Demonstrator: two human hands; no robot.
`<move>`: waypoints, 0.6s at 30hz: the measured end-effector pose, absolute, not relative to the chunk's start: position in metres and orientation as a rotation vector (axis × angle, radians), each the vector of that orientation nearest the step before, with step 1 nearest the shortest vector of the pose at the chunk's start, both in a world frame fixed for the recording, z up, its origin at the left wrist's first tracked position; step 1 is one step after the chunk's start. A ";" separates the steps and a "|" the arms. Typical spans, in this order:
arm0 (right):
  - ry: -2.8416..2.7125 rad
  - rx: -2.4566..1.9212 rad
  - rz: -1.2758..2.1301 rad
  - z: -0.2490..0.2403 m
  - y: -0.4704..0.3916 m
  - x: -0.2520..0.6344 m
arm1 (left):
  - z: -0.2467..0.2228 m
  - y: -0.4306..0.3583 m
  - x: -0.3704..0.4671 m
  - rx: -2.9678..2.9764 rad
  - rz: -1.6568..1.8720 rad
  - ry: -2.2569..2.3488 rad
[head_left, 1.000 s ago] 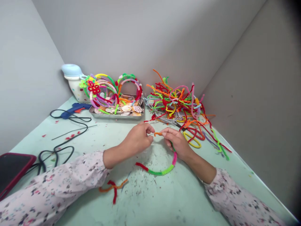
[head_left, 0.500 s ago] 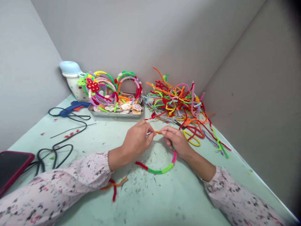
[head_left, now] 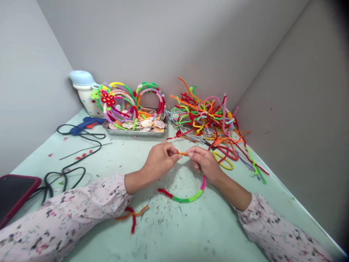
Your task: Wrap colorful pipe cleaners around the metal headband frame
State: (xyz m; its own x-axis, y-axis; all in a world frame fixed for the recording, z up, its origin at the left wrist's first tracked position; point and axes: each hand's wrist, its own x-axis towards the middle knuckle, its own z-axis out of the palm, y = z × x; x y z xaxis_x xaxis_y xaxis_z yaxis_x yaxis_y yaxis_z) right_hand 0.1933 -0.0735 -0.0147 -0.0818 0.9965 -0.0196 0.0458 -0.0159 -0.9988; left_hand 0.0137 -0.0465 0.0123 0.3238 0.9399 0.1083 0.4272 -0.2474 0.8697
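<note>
My left hand (head_left: pixel 161 160) pinches the left end of a short orange fuzzy stem (head_left: pixel 183 154). My right hand (head_left: pixel 206 163) is closed on the stem's other end, a small gap from my left fingertips. From under my right hand a curved fuzzy band (head_left: pixel 195 196) hangs down to the table, with pink, light green, green and red sections; its red tip points left. How the orange piece joins the band is hidden by my right fingers.
Behind lie a metal tray (head_left: pixel 136 133) with shells and colourful hoops, and a tangled pile of fuzzy stems (head_left: pixel 207 116). Leftward are a blue glue gun (head_left: pixel 81 126), black cord, white bottle (head_left: pixel 88 100) and phone (head_left: pixel 16 196). Orange and red scraps (head_left: pixel 133 218) lie near my left sleeve.
My left fingers have shifted slightly and turned around the end of the orange stem. My right hand keeps nearly the same place and grip.
</note>
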 end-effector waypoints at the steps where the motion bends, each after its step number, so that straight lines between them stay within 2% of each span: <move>1: -1.294 -1.214 1.263 -0.014 -0.074 0.193 | 0.013 -0.046 0.014 1.766 0.829 1.204; 8: -1.298 -1.214 1.251 -0.013 -0.074 0.193 | 0.016 -0.045 0.014 1.479 0.757 1.135; 18: -1.268 -1.209 1.257 -0.015 -0.074 0.194 | 0.018 -0.047 0.015 1.479 0.783 1.114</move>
State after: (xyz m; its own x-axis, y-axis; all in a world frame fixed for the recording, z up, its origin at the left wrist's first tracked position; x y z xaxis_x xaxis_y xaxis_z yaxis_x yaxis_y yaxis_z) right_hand 0.1938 -0.0735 -0.0151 -0.0641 0.9978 -0.0171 0.0261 -0.0154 -0.9995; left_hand 0.0147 -0.0466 0.0182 0.3462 0.9335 -0.0931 0.2289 0.0122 0.9734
